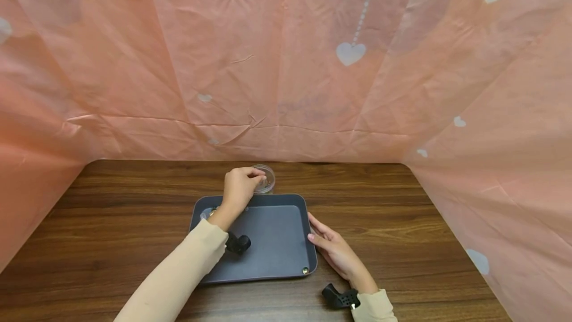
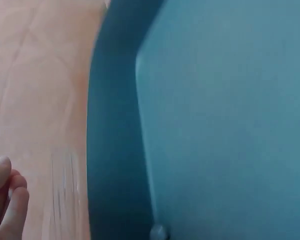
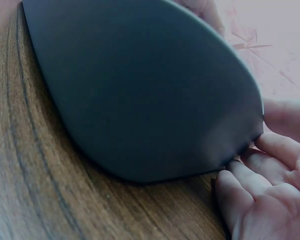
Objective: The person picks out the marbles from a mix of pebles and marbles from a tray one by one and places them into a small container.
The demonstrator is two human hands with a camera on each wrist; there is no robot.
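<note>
A dark grey rectangular tray (image 1: 272, 237) lies on the table. My right hand (image 1: 337, 252) holds its right side, thumb at the rim and fingers against the outer wall; in the right wrist view the fingers (image 3: 270, 170) bend in at the lower edge. Over a small round clear container (image 1: 270, 183) behind the tray, my left hand (image 1: 239, 188) reaches with thumb and fingertips close together. Whether something tiny is between them cannot be seen. The container holds small bits too small to identify. A small round gold-rimmed piece (image 1: 306, 271) sits in the tray's near right corner.
Small shiny and clear pieces (image 1: 204, 215) lie in the tray's far left corner, partly behind the left wrist. The wood-grain table (image 1: 380, 202) is bounded by a pink cloth (image 1: 277, 88) with hearts at the back and sides.
</note>
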